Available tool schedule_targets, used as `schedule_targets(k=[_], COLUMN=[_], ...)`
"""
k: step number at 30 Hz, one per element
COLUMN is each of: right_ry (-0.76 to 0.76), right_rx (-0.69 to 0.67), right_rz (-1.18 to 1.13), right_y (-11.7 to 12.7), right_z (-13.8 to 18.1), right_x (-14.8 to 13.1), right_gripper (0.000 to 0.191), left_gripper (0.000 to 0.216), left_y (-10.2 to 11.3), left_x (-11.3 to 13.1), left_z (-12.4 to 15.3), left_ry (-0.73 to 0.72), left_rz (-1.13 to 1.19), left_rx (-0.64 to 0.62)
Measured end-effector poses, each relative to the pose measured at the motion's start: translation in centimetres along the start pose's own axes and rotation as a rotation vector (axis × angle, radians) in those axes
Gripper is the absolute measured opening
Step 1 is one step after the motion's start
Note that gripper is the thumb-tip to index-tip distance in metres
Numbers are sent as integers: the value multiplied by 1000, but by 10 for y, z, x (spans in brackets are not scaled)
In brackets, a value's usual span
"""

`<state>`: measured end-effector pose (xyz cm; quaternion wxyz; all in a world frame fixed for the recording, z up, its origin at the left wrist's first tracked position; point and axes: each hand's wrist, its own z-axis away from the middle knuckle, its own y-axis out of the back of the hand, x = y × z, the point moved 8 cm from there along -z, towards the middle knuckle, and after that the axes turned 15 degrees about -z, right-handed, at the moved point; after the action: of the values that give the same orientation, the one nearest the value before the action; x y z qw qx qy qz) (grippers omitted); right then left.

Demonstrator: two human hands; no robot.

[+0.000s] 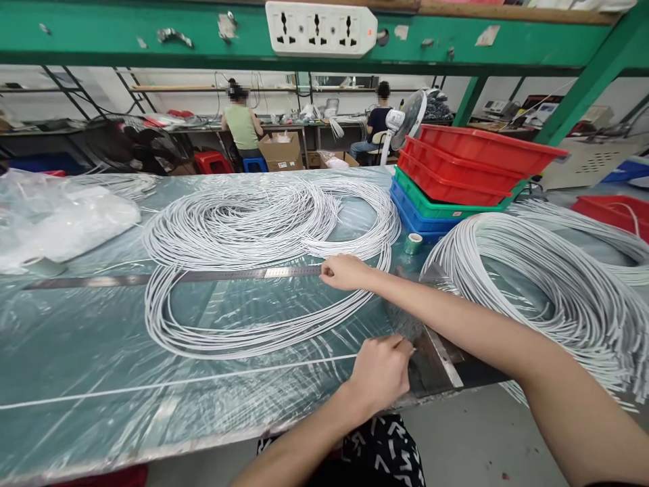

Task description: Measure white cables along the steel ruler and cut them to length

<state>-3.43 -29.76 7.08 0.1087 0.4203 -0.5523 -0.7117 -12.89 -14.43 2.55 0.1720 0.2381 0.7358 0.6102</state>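
Note:
My left hand (pixel 382 372) is closed round a white cable (pixel 223 380) near the table's front edge. That cable runs off to the left in a nearly straight line, and a short end pokes out past my fingers. Farther back, my right hand (pixel 347 272) is curled closed at the right end of a steel ruler (pixel 289 272); what its fingers hold, if anything, is hidden. Just beside it lies a loose loop of white cables (pixel 263 341), crossing under my right wrist. Behind the ruler sits a large coil of white cables (pixel 243 220) with a smaller coil (pixel 393 220) overlapping it.
Stacked red, green and blue bins (pixel 471 162) stand back right, with a green tape roll (pixel 413 243) before them. A thick cable bundle (pixel 547 270) overhangs the right side. Clear plastic bags (pixel 65 216) lie left. A power strip (pixel 320 28) is on the green beam. Two people sit beyond.

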Motion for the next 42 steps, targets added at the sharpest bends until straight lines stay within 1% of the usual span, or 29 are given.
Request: schedule_targets(k=[11, 30, 34, 38, 42], right_ry=[-6, -3, 6, 7, 11], right_rx=[-19, -9, -38, -71, -61], right_rz=[-19, -42, -44, -60, -82], right_y=[0, -3, -3, -7, -9], right_z=[0, -1, 2, 2, 0], right_x=[-5, -8, -11, -11, -7], right_gripper=[21, 20, 19, 19, 19], left_gripper=[18, 16, 14, 15, 15], left_y=[4, -3, -4, -7, -6], left_x=[-3, -4, -4, -4, -3], left_z=[0, 2, 3, 2, 2], left_ry=[15, 33, 37, 34, 34], left_rz=[-4, 14, 25, 49, 46], left_rx=[14, 51, 77, 70, 77])
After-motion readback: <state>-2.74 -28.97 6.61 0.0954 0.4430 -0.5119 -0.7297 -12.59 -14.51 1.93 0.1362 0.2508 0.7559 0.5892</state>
